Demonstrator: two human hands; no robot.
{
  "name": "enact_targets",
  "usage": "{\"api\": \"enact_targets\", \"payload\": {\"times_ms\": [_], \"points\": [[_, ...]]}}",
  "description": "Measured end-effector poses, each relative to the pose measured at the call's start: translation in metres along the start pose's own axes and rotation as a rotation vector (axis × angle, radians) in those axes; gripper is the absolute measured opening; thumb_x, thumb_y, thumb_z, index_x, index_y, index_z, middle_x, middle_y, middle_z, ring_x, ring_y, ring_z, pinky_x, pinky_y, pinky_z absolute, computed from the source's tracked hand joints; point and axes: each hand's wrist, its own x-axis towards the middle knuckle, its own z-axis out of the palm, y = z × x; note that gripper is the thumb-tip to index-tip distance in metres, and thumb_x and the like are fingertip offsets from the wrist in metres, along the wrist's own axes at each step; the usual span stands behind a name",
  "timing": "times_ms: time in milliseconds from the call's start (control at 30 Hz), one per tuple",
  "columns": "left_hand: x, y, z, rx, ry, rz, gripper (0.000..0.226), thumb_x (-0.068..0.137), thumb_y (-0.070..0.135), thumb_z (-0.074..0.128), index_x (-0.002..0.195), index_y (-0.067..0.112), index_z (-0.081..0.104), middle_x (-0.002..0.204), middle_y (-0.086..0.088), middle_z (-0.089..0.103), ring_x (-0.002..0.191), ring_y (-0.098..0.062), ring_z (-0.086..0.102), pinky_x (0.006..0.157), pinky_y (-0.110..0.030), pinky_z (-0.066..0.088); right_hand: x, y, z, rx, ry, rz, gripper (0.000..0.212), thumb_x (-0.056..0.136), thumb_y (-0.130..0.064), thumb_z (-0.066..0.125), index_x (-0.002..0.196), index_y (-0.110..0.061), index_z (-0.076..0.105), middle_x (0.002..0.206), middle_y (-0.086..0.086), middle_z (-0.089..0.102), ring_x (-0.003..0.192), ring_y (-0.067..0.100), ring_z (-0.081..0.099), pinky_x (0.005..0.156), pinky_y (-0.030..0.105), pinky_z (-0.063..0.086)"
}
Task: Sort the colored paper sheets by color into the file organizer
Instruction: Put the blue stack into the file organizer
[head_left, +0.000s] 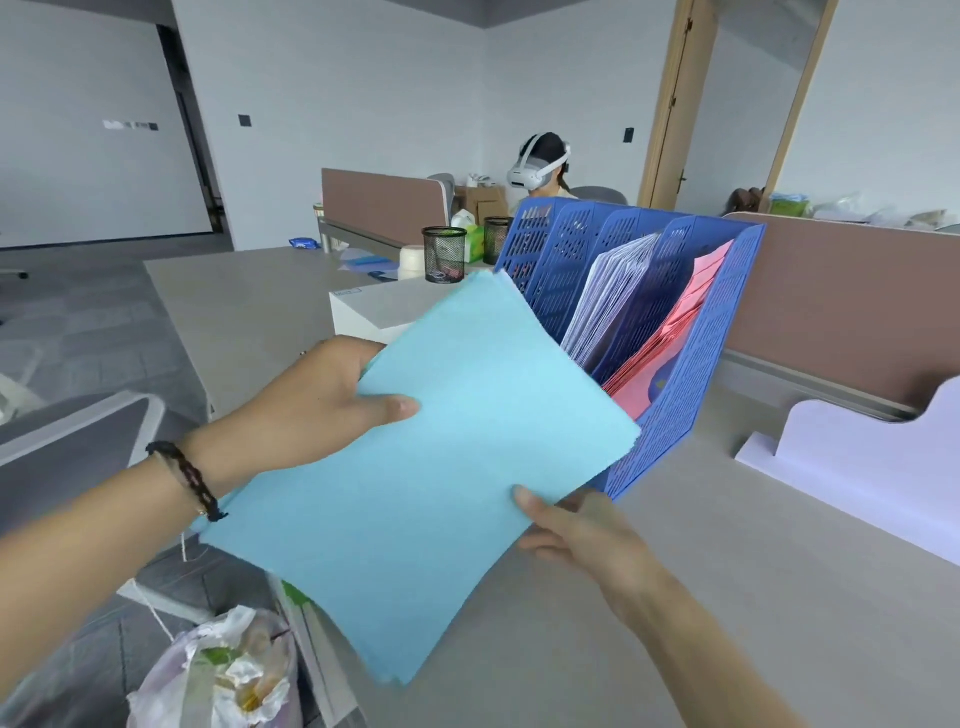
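I hold a stack of light blue paper sheets (426, 467) in the air in front of the blue file organizer (675, 415). My left hand (317, 400) grips the stack's left edge, thumb on top. My right hand (576, 530) pinches its right lower edge. The organizer stands on the desk with several compartments. White sheets (608, 296) fill one slot and pink sheets (680, 322) the rightmost slot. The two left slots look empty from here.
A white shaped board (857, 467) lies on the desk at the right, by a brown partition (841, 306). Two black mesh cups (444, 254) stand behind the organizer. A bin with a plastic bag (228, 675) sits below left. A person with a headset (540, 166) sits beyond.
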Motion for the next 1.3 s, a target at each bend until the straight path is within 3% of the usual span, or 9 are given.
{"api": "enact_targets", "payload": {"times_ms": [67, 167, 367, 533, 667, 867, 1000, 1133, 1300], "points": [[-0.009, 0.008, 0.015, -0.258, 0.087, -0.004, 0.008, 0.093, 0.007, 0.071, 0.092, 0.014, 0.075, 0.088, 0.003, 0.080, 0.072, -0.011, 0.075, 0.065, -0.025, 0.058, -0.016, -0.019, -0.009, 0.218, 0.023, -0.181, 0.040, 0.083, -0.029, 0.074, 0.120, -0.015, 0.070, 0.115, 0.001, 0.076, 0.107, 0.020, 0.072, 0.096, 0.039, 0.055], [-0.009, 0.022, 0.049, -0.608, 0.175, 0.018, 0.020, 0.093, 0.001, 0.066, 0.106, 0.014, 0.073, 0.105, 0.002, 0.080, 0.093, -0.014, 0.076, 0.079, -0.027, 0.061, -0.038, -0.053, -0.024, 0.471, 0.059, -0.334, 0.033, 0.077, -0.010, 0.070, 0.109, -0.009, 0.073, 0.107, 0.008, 0.077, 0.095, 0.025, 0.075, 0.076, 0.036, 0.061], [-0.012, 0.031, 0.110, -0.950, 0.162, -0.004, 0.032, 0.077, 0.005, 0.078, 0.107, 0.017, 0.075, 0.114, -0.005, 0.077, 0.105, -0.022, 0.074, 0.087, -0.032, 0.060, -0.056, -0.059, -0.064, 0.302, 0.155, -0.495, 0.023, 0.077, -0.006, 0.071, 0.098, -0.015, 0.076, 0.102, 0.007, 0.078, 0.092, 0.025, 0.075, 0.075, 0.034, 0.058], [-0.019, 0.029, 0.152, -0.912, 0.114, -0.138, 0.032, 0.072, 0.013, 0.070, 0.102, 0.021, 0.079, 0.112, -0.002, 0.078, 0.105, -0.019, 0.074, 0.094, -0.039, 0.057, -0.054, -0.025, -0.080, 0.235, 0.237, -0.441, 0.029, 0.070, -0.009, 0.075, 0.096, -0.021, 0.077, 0.105, 0.007, 0.077, 0.097, 0.027, 0.075, 0.079, 0.041, 0.057], [-0.017, 0.037, 0.154, -0.898, 0.077, -0.069, 0.030, 0.074, 0.014, 0.068, 0.091, 0.035, 0.082, 0.108, 0.003, 0.079, 0.100, -0.014, 0.075, 0.085, -0.027, 0.060, -0.048, -0.028, -0.093, 0.253, 0.260, -0.482, 0.027, 0.081, 0.002, 0.072, 0.096, -0.020, 0.076, 0.103, 0.007, 0.077, 0.094, 0.027, 0.075, 0.080, 0.039, 0.060], [-0.031, 0.009, 0.182, -0.898, 0.025, -0.272, 0.025, 0.084, 0.006, 0.073, 0.101, 0.023, 0.078, 0.110, 0.002, 0.079, 0.108, -0.020, 0.073, 0.086, -0.033, 0.053, -0.046, 0.010, -0.101, 0.145, 0.279, -0.337, 0.021, 0.086, 0.002, 0.069, 0.105, -0.006, 0.074, 0.106, 0.010, 0.077, 0.098, 0.032, 0.074, 0.082, 0.043, 0.057], [-0.025, 0.003, 0.167, -0.867, -0.071, -0.193, 0.036, 0.079, 0.013, 0.067, 0.115, 0.014, 0.074, 0.118, -0.005, 0.076, 0.110, -0.023, 0.072, 0.094, -0.041, 0.055, -0.050, 0.007, -0.113, 0.023, 0.317, -0.292, 0.014, 0.093, 0.001, 0.063, 0.101, -0.004, 0.075, 0.100, 0.009, 0.079, 0.094, 0.034, 0.075, 0.085, 0.048, 0.060], [-0.004, 0.006, 0.106, -0.848, 0.003, -0.033, 0.045, 0.075, 0.005, 0.067, 0.120, 0.008, 0.070, 0.114, -0.013, 0.077, 0.097, -0.023, 0.075, 0.077, -0.033, 0.062, -0.055, -0.025, -0.144, -0.260, 0.197, -0.260, 0.008, 0.090, -0.007, 0.070, 0.090, -0.003, 0.077, 0.091, 0.017, 0.078, 0.094, 0.041, 0.072, 0.090, 0.058, 0.056], [0.008, 0.017, 0.049, -0.569, -0.277, 0.023, 0.038, 0.078, -0.001, 0.079, 0.112, 0.016, 0.077, 0.110, -0.016, 0.077, 0.092, -0.025, 0.076, 0.077, -0.028, 0.061, -0.058, -0.072, -0.155, -0.574, 0.000, -0.187, 0.014, 0.088, 0.004, 0.067, 0.082, -0.004, 0.077, 0.081, 0.008, 0.078, 0.072, 0.021, 0.074, 0.066, 0.031, 0.057]]}}
